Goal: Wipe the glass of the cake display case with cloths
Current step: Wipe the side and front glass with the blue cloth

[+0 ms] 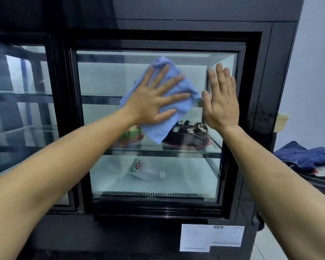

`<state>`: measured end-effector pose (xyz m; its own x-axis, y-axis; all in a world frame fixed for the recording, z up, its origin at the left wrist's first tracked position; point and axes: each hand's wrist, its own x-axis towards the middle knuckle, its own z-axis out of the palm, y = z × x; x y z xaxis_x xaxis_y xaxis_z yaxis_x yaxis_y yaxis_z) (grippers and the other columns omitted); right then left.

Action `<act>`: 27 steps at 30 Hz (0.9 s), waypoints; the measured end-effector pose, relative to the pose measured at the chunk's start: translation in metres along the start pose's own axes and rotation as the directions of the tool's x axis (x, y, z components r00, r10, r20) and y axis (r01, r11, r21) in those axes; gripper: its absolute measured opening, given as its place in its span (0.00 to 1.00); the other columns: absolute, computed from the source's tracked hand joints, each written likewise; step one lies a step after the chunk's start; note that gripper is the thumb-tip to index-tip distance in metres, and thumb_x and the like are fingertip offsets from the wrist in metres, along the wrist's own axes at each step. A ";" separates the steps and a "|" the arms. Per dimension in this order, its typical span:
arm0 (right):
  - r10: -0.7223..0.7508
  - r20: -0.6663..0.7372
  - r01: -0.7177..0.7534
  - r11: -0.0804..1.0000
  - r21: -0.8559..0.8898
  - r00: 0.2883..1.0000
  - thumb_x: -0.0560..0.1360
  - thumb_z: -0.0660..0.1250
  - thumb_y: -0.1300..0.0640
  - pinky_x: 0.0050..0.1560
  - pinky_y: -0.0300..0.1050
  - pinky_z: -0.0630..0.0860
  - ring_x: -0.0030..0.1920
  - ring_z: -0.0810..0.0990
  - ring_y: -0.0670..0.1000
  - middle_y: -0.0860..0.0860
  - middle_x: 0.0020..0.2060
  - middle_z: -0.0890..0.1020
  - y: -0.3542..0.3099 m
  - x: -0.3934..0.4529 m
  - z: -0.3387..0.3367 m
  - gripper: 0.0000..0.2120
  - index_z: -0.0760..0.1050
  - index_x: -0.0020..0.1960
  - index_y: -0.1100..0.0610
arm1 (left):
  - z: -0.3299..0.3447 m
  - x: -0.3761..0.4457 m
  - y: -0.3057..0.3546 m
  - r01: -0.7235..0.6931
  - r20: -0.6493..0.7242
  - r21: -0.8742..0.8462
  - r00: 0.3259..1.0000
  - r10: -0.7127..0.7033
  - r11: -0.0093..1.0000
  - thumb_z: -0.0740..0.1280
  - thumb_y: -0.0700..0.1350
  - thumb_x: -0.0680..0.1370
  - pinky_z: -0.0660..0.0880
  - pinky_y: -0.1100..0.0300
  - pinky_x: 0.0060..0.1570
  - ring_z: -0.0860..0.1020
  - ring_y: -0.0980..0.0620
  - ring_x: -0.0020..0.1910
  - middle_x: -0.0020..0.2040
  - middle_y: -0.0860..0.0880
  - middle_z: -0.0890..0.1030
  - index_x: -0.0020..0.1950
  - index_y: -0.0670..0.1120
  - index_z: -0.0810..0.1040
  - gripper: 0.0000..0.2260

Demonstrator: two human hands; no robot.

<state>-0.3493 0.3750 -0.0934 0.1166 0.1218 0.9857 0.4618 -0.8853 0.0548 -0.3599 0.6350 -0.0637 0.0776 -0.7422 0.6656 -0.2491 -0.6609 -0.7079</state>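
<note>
While the left hand [154,102] presses a light-blue cloth [169,102] flat on the display case glass [176,177], fingers spread straight, the right hand [220,102] rests w/ straight fingers on the same pane just beside the cloth, holding nothing. Behind the glass: chocolate cake [189,134] & a green-topped cake [132,134] on the mid shelf, plastic bottle [144,170] lying below. Blue denim garment [304,156] sits at right, apart from the case.

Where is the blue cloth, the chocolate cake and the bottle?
cloth [178,109]: head view, on its lower right part, beside the fingers.
chocolate cake [191,134]: head view, on its dark top, behind the glass.
bottle [144,170]: head view, on its clear body, lying on the bottom shelf.
</note>
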 end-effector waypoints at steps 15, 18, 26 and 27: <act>-0.084 -0.037 0.073 0.970 -0.233 0.996 0.76 0.58 0.62 0.82 0.59 0.41 0.83 0.52 0.59 0.55 0.83 0.57 0.067 0.021 -0.057 0.35 0.58 0.83 0.55 | 0.071 -0.064 0.202 -0.320 0.120 -0.178 0.931 0.343 0.931 0.57 0.60 0.85 0.42 0.33 0.80 0.52 0.39 0.83 0.84 0.52 0.57 0.83 0.62 0.59 0.25; -0.019 -0.086 0.002 0.982 -0.191 0.996 0.78 0.58 0.60 0.83 0.55 0.43 0.83 0.52 0.59 0.59 0.83 0.55 0.064 0.022 -0.059 0.35 0.53 0.83 0.60 | 0.048 0.012 0.138 -0.070 -0.025 -0.147 0.997 0.067 0.987 0.60 0.61 0.84 0.47 0.31 0.78 0.56 0.33 0.82 0.83 0.48 0.62 0.81 0.61 0.65 0.25; 0.105 -0.135 -0.117 0.990 -0.082 0.985 0.85 0.50 0.55 0.83 0.57 0.46 0.83 0.51 0.59 0.59 0.83 0.55 0.071 0.020 -0.059 0.28 0.54 0.83 0.62 | 0.032 0.104 0.133 0.444 -0.080 -0.102 0.888 -0.452 0.890 0.55 0.62 0.85 0.49 0.26 0.75 0.53 0.27 0.81 0.83 0.45 0.61 0.82 0.60 0.63 0.25; 0.095 -0.129 -0.104 0.992 -0.065 0.987 0.85 0.50 0.55 0.83 0.56 0.46 0.83 0.52 0.59 0.59 0.82 0.56 0.072 0.019 -0.059 0.28 0.55 0.83 0.62 | 0.041 0.083 0.158 0.385 -0.054 -0.145 0.917 -0.395 0.912 0.57 0.61 0.85 0.49 0.25 0.75 0.52 0.28 0.81 0.83 0.45 0.60 0.82 0.59 0.64 0.25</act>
<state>-0.3658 0.2865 -0.0614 0.0454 -0.0213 0.9987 0.3889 -0.9205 -0.0374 -0.3533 0.4645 -0.1304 0.1174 -0.4133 0.9030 -0.3371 -0.8719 -0.3553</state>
